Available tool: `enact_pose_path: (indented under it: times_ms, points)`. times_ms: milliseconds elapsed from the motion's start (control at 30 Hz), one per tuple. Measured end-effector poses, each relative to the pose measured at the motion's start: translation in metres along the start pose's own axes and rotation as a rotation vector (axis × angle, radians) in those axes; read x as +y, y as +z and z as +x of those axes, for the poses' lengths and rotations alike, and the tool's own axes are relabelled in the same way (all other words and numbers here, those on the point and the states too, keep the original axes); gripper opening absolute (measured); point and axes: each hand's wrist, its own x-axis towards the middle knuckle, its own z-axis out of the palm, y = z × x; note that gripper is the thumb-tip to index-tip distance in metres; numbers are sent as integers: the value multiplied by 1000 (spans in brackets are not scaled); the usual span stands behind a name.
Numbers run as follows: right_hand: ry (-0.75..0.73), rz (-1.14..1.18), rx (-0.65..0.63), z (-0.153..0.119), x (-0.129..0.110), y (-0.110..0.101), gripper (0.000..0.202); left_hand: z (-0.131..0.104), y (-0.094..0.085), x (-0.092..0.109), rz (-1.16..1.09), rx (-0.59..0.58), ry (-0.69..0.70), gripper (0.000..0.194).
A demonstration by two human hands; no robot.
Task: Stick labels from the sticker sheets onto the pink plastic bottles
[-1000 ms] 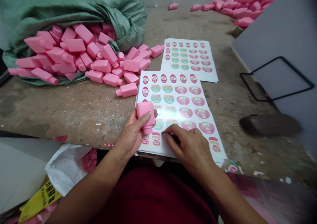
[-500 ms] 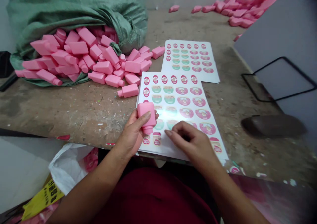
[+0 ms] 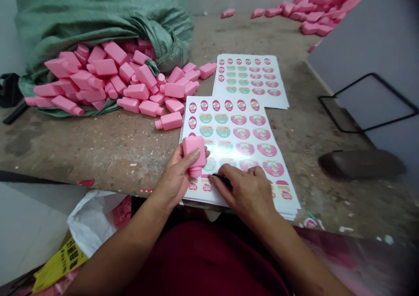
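Note:
My left hand [image 3: 178, 169] is closed round a pink plastic bottle [image 3: 194, 153], thumb across its flat face and the neck pointing toward me. Below it lies a sheet of stickers [image 3: 252, 125] with pink and green printed labels, on top of a small stack. Over the sheet's near rows, my right hand [image 3: 247, 189] has its thumb and forefinger close together, just right of the bottle's neck. A dark patch shows between those fingers; whether it is a thing or shadow, I cannot make out. The right fingertips are beside a small label in the bottom row.
Many pink bottles [image 3: 137, 91] spill from a green sack [image 3: 108, 8] at the back left. A second stack of sticker sheets [image 3: 278, 99] lies farther back. To the right are a grey panel [image 3: 360, 38] with a black wire frame and a dark oblong object [image 3: 362, 164].
My right hand has moved a little left and down, bringing its fingertips to the sheet's near rows. The left hand keeps its hold on the bottle. The view has shifted slightly.

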Motion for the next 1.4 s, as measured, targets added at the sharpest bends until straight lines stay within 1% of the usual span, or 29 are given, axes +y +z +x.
enact_pose_path:
  times_ms: [67, 133, 200, 233, 300, 433, 533, 667, 733, 867, 1067, 1167, 1233, 1300, 1367, 1400]
  points:
    - [127, 198, -81, 3, 1, -5, 24, 1, -1, 0, -6, 7, -6, 42]
    - [276, 502, -140, 5, 4, -12, 26, 2, -2, 1, -2, 9, -10, 45]
    - [389, 772, -141, 7, 7, -19, 31, 3, -4, 1, 13, 0, -7, 47]
    - [419, 855, -129, 8, 8, -23, 33, 2, -4, 2, 27, -5, 0, 47]
    - [429, 916, -114, 10, 8, -31, 32, -1, -3, 2, 62, -18, 12, 50]
    - [352, 874, -128, 13, 3, -43, 23, -13, 3, 3, 73, -92, -49, 53]
    - [322, 853, -125, 14, -1, -46, 20, -23, 7, 1, 50, -149, -97, 51]
    - [321, 890, -84, 15, -2, -44, 20, -29, 8, -1, 71, -147, -107, 50]
    - [321, 919, -85, 16, -2, -42, 22, -30, 8, -1, 80, -144, -107, 49]
    - [372, 973, -98, 17, -3, -42, 24, -31, 8, -1, 103, -156, -112, 46]
    - [374, 916, -82, 17, -3, -38, 26, -32, 10, 0, 135, -167, -131, 52]
    - [328, 816, -54, 15, 2, -33, 28, -33, 10, 1, 184, -181, -122, 54]
    - [269, 660, 13, 13, 6, -32, 27, -35, 10, 2, 201, -193, -126, 56]
    - [243, 510, 107, 10, 9, -34, 25, -36, 9, 4, 198, -196, -161, 57]
    - [247, 459, 164, 9, 9, -36, 23, -37, 9, 4, 189, -196, -206, 59]
    - [242, 471, 165, 8, 8, -37, 23, -38, 10, 4, 184, -199, -220, 59]
